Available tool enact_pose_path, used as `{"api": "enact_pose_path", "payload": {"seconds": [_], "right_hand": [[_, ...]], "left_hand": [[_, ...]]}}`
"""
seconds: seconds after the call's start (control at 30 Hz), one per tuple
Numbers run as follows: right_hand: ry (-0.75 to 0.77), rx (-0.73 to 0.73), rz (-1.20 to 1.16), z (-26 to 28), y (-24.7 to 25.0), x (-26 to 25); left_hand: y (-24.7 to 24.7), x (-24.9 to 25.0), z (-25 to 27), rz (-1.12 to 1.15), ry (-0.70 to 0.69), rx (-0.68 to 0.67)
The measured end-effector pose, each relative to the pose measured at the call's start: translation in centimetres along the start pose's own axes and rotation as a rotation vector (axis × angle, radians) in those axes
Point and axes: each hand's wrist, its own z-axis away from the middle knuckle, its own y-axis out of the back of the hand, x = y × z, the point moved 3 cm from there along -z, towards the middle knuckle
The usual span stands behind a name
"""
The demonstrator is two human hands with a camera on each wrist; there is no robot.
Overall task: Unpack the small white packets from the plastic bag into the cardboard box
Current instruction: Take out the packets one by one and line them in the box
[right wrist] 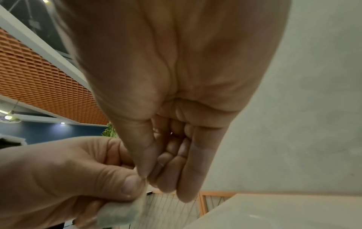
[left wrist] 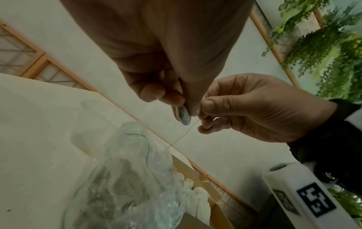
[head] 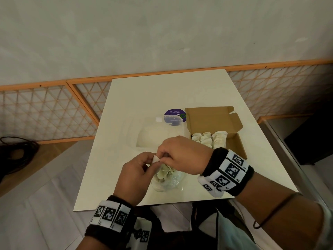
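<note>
1. Your left hand pinches a small white packet between thumb and fingers, held up above the plastic bag.
2. Your right hand meets the left at that packet, fingers curled, thumb and forefinger pinching a thin string that runs down toward the bag.
3. The plastic bag lies crumpled on the worktop near its front edge, just under both hands, with more packets inside it.
4. The cardboard box sits open on the worktop to the right of the hands, lid flap raised at the back; rows of white packets fill its left part, while the right end shows bare cardboard.
5. A clear plastic container lies beyond the hands, beside the box, and partly covers a round purple sticker.
6. Both wrists wear black bands with black-and-white marker tags.
</note>
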Motion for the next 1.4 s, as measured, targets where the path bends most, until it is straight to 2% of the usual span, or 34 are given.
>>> {"api": "enact_pose_path", "payload": {"seconds": [0.23, 0.53, 0.6, 0.7, 0.83, 0.9, 0.97, 1.03, 1.13, 1.17, 1.27, 1.4], "right_hand": [[-0.007, 0.010, -0.015, 0.0, 0.5, 0.2], [0.039, 0.066, -0.018, -0.4, 1.1, 0.3], [0.040, 0.084, -0.053, -0.7, 1.0, 0.6], [0.001, 0.122, -0.188, -1.1, 0.1, 1.4], [-0.081, 0.161, -0.484, -1.5, -2.0, 2.5], [-0.114, 0.137, -0.663, -1.4, -3.0, 2.5], [-0.156, 0.077, -0.743, -1.2, -4.1, 2.7], [-0.209, 0.011, -0.631, -1.1, -5.4, 3.4], [-0.236, -0.016, -0.114, -1.3, -7.1, 5.0], [-0.254, -0.026, -0.010, -1.3, -7.6, 5.3], [-0.292, -0.076, 0.182, -1.8, -9.1, 5.4], [-0.323, -0.151, 0.299, -2.9, -10.5, 5.2]], "left_hand": [[0.8, 0.2, 0.4, 0.054, 0.012, 0.080], [0.6, 0.9, 0.2, 0.200, 0.067, -0.049], [0.6, 0.8, 0.3, 0.229, 0.064, -0.043], [1.0, 0.9, 0.4, 0.285, 0.086, 0.011], [1.6, 1.4, 0.3, 0.462, 0.131, 0.076], [1.9, 1.5, 0.1, 0.529, 0.148, 0.073], [2.0, 1.5, 0.0, 0.614, 0.172, 0.040], [2.3, 1.4, 0.0, 0.675, 0.195, 0.031], [2.7, 0.7, 0.0, 0.681, 0.208, 0.077], [2.8, 0.5, 0.1, 0.674, 0.204, 0.087], [2.9, 0.0, 0.4, 0.658, 0.192, 0.104], [2.7, -0.4, 1.0, 0.625, 0.190, 0.103]]}}
